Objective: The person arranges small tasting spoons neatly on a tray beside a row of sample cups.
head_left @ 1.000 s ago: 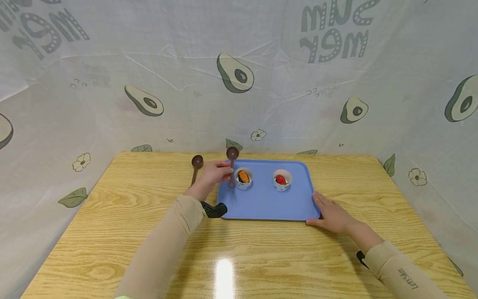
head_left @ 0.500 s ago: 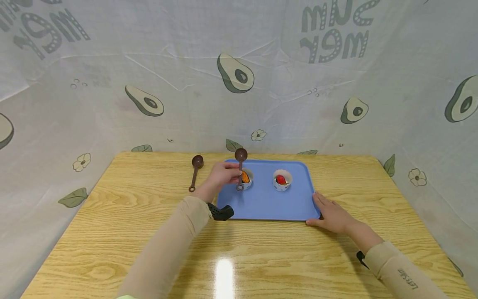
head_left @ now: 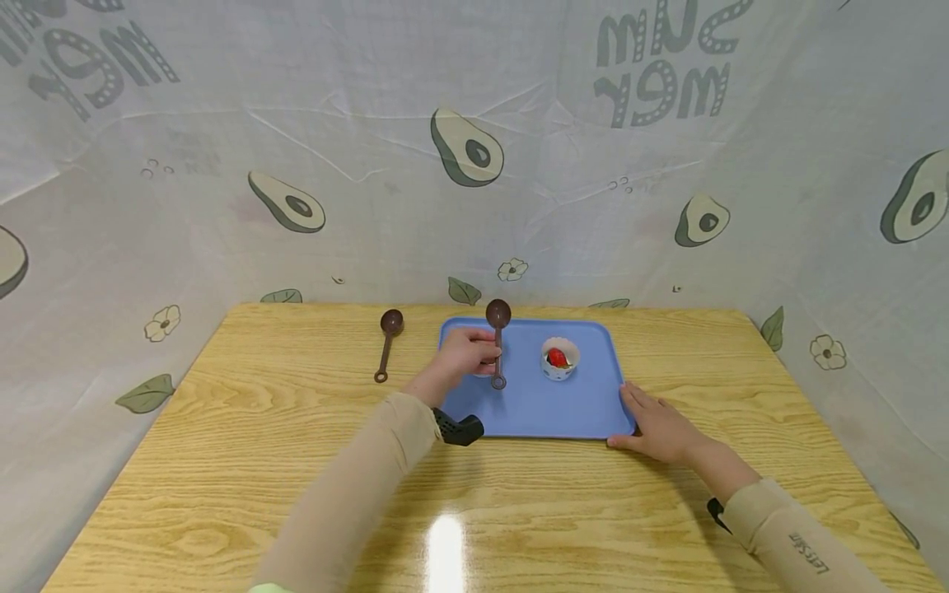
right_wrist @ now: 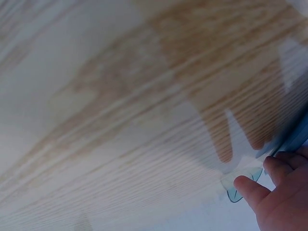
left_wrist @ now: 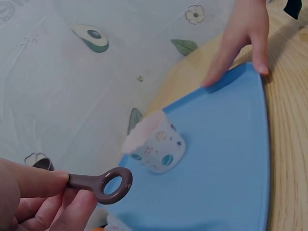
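Note:
My left hand [head_left: 465,352] pinches a brown spoon [head_left: 498,315] by its handle, over the left part of a blue tray [head_left: 549,416]. The spoon's bowl points away, and its ring end [left_wrist: 126,186] juts past the fingertips in the left wrist view. Beneath that hand is a paper cup with something orange in it, mostly hidden. A second patterned paper cup [head_left: 558,371], holding a red and white sushi-like piece [head_left: 557,357], stands on the tray farther right. My right hand [head_left: 660,426] rests at the tray's near right corner, fingers extended along its edge.
Another brown spoon [head_left: 391,323] lies on the wooden table [head_left: 296,395] left of the tray. A pale cloth [head_left: 356,165] printed with avocados hangs behind the table and along both sides.
My left hand has carried the spoon rightward, from the tray's left edge to over and slightly past the left cup, now mostly covered. My right hand stays at the tray corner.

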Demonstrator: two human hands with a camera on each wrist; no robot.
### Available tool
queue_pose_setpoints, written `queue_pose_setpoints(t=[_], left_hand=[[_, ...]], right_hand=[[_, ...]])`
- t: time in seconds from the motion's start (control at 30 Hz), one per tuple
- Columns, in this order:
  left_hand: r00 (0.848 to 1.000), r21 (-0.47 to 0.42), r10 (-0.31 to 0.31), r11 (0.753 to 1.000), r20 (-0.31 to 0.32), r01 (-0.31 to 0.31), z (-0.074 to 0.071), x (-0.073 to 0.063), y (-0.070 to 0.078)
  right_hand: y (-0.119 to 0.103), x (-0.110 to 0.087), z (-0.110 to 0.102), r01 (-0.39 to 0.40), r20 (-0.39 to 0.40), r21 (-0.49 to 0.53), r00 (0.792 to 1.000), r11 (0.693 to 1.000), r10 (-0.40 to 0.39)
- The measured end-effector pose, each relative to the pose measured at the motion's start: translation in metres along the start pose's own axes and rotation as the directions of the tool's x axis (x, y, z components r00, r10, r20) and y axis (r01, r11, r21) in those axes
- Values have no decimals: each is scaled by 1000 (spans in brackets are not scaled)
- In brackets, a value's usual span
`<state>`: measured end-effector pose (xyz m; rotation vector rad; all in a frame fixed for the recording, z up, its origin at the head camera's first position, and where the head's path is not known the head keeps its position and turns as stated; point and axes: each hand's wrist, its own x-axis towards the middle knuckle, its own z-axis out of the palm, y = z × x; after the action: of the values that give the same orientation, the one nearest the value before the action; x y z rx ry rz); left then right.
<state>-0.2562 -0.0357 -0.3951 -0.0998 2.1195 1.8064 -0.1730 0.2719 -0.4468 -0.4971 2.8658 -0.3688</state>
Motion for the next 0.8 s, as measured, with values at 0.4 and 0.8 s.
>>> queue_pose_setpoints(t=[0.4,0.8], left_hand=[[1000,22,1,1000,21,-1,23,2,-5],[999,84,39,996,32,-42,36,4,-14]], right_hand=[[-2,-2,0,15,-3,3,1000,1000,-15],[-1,0,0,8,1,5,1000,1000,-8]])
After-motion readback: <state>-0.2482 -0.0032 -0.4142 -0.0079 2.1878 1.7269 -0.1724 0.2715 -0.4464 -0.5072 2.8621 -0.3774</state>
